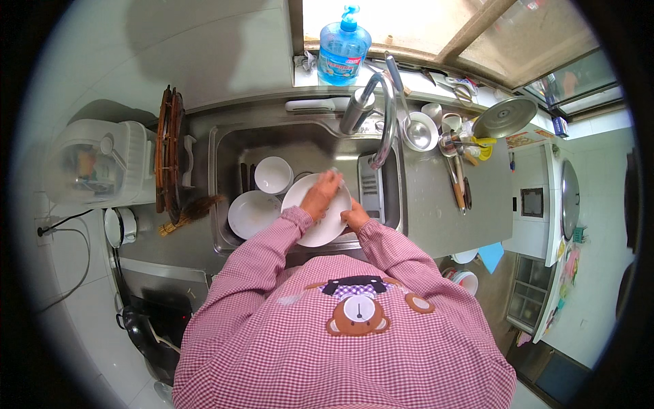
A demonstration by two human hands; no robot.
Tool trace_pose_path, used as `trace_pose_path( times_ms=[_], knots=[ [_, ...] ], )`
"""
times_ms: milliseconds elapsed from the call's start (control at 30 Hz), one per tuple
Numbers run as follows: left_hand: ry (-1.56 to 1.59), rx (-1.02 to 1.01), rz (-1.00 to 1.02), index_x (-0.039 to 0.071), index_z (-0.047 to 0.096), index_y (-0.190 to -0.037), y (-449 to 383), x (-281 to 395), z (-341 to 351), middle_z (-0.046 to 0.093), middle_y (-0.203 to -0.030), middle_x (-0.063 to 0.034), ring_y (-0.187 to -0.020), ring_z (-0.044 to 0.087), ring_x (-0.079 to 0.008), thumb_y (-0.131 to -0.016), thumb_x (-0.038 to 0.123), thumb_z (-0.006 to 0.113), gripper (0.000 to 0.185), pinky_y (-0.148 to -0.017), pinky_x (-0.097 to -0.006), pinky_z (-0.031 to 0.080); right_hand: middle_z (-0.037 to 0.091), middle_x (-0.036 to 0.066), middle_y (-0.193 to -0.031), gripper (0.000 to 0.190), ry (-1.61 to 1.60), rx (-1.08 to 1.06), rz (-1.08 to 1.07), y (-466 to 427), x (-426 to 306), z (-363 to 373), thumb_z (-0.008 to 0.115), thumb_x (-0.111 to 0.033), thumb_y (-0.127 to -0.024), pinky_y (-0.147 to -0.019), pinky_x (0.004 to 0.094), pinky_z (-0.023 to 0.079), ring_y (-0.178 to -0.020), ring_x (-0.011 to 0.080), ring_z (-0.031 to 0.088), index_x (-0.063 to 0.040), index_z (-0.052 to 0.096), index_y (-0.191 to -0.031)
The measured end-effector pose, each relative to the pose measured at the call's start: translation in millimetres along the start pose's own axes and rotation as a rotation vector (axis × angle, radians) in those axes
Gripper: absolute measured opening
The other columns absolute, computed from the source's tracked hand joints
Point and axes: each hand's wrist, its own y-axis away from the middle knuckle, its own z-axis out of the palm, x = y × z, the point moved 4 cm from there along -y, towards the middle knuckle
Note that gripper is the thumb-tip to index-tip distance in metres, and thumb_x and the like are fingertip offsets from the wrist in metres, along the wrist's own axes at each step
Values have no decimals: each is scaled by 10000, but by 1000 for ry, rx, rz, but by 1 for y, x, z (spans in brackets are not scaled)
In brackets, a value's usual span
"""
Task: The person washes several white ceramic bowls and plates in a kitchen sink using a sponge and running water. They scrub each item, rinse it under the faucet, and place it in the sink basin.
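My right hand (355, 216) grips the right rim of a white plate (327, 227), thumb on its upper face. The plate is tilted over the front part of a stainless steel sink (317, 145). Across the plate's face lies my left hand (323, 191), blurred, its fingers near the far rim. Something pale shows at those fingertips, but I cannot tell what it is. Left of the plate, in the basin, are a small white bowl (273, 175) and a larger white bowl (254, 214). Dark sticks (248, 176) lean beside the small bowl.
A curved metal faucet (388, 102) overhangs the basin above a pale slotted rack (371, 184). A blue pump bottle (342, 59) stands on the windowsill. Bowls, ladles (449, 145) and a pot lid (506, 116) occupy the right counter. A straw brush (191, 213) touches the sink's left edge.
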Motion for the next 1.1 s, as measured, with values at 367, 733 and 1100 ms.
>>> trace_pose_path(
  times_ms=[367, 733, 1100],
  knots=[
    [-31, 346, -573, 7, 525, -991, 50, -62, 8, 522, -967, -169, -902, 533, -347, -783, 14, 555, 210, -775, -425, 455, 532, 148, -1085, 688, 30, 46, 7, 7, -6, 2, 444, 41, -661, -559, 473, 580, -862, 321, 614, -123, 346, -1322],
    [234, 184, -496, 0, 561, -950, 68, -54, 28, 563, -905, -157, -832, 566, -305, -742, 17, 566, 209, -730, -372, 472, 565, 151, -1056, 497, 19, 78, -202, -15, -9, -29, 504, -45, -771, -531, 461, 570, -820, 304, 630, -115, 423, -1256],
    [86, -58, -83, 7, 546, -805, 53, 55, -1, 559, -868, -150, -866, 545, -327, -752, 77, 534, 89, -703, -397, 479, 637, 204, -890, 349, -254, 278, 43, -72, 44, -70, 524, -208, -826, -695, 435, 536, -862, 298, 635, 53, 567, -1053]
  ],
)
